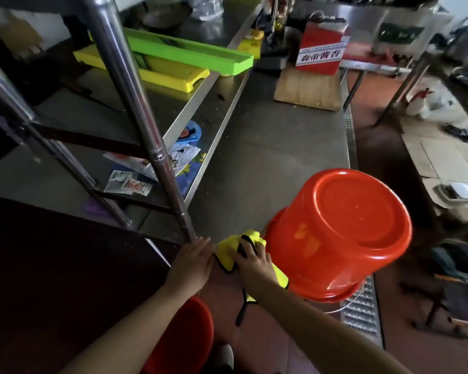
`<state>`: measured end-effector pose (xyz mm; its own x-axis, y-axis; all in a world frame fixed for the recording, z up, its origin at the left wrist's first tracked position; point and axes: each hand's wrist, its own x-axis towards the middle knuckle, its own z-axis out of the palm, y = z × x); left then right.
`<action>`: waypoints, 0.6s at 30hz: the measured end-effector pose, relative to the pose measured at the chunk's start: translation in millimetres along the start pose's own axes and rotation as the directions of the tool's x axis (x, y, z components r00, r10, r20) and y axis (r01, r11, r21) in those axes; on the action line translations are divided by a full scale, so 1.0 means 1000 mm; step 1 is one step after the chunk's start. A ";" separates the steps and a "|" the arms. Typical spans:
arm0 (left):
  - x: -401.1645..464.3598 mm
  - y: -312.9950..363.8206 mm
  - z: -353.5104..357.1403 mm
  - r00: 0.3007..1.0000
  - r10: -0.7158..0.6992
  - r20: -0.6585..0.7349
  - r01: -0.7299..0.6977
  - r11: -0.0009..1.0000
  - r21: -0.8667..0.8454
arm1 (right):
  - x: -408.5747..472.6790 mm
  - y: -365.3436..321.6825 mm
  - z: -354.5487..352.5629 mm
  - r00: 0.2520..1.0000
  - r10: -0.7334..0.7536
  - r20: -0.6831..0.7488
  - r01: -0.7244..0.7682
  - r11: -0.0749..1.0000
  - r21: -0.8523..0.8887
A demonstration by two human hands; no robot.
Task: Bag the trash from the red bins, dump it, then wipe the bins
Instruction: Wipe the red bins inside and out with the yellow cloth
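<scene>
Evidently at wiping stage: upturned red bin [343,233] emptied; right hand [251,261] grips yellow cloth [229,252] beside it, left hand [192,261] flat, fingers straight. Second red bin [184,336] pending.

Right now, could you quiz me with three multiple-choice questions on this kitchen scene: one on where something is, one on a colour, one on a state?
1. Where does the green tray lie?
A. on the floor
B. on the steel shelf, over the yellow tray
C. inside the bin

2. What colour is the cloth under the right hand?
A. yellow
B. blue
C. white

3. How does the big red bin stand?
A. upright and full
B. upside down, base up
C. upright with a lid

Answers: 1 B, it rests across the yellow tray. 2 A, bright yellow with a dark edge. 3 B, its round base faces the camera.
</scene>
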<state>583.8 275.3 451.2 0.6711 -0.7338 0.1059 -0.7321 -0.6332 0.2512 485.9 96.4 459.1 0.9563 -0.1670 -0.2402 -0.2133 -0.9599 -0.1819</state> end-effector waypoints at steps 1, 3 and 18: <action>0.000 -0.005 0.007 1.000 0.003 0.009 -0.003 1.000 0.007 | 0.010 -0.004 0.007 1.000 0.003 0.009 -0.003 1.000 0.011; 0.001 -0.015 0.021 1.000 -0.004 0.022 0.004 1.000 0.002 | 0.031 -0.009 0.020 1.000 0.007 0.016 -0.008 1.000 0.031; 0.035 -0.054 0.056 0.998 -0.019 0.059 0.019 1.000 -0.010 | 0.135 0.003 0.047 0.980 0.039 0.193 -0.050 0.998 0.049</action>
<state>640.0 270.2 387.1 0.6767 -0.7349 0.0445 -0.7176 -0.6448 0.2631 605.4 81.8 381.7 0.8904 -0.1579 -0.4270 -0.2700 -0.9383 -0.2161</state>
